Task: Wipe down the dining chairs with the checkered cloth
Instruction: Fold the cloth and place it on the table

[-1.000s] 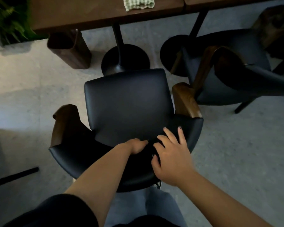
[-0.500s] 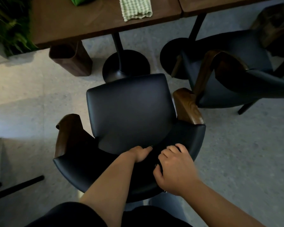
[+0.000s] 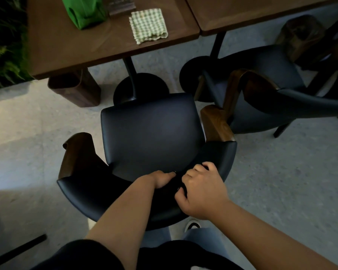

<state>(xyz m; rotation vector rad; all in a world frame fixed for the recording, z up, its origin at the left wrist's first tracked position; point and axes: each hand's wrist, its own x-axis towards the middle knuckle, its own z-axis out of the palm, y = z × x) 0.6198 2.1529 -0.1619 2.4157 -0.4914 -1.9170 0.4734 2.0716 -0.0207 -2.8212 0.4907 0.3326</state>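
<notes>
A black padded dining chair (image 3: 150,133) with wooden armrests stands right in front of me, seat facing the table. My left hand (image 3: 162,179) and my right hand (image 3: 200,189) both grip the top of its curved backrest, fingers curled over the edge. The green-and-white checkered cloth (image 3: 147,25) lies folded on the brown table (image 3: 86,45), well beyond the chair and out of both hands' reach.
A green bag (image 3: 84,11) lies on the table left of the cloth. A second table (image 3: 252,14) and another black chair (image 3: 261,90) stand at the right. A brown bin (image 3: 76,90) sits under the table; plants (image 3: 2,45) line the left edge.
The chair has come back from the table towards me, showing more of the tabletop and cloth. My right hand's fingers, straight a second ago, have curled over the backrest.
</notes>
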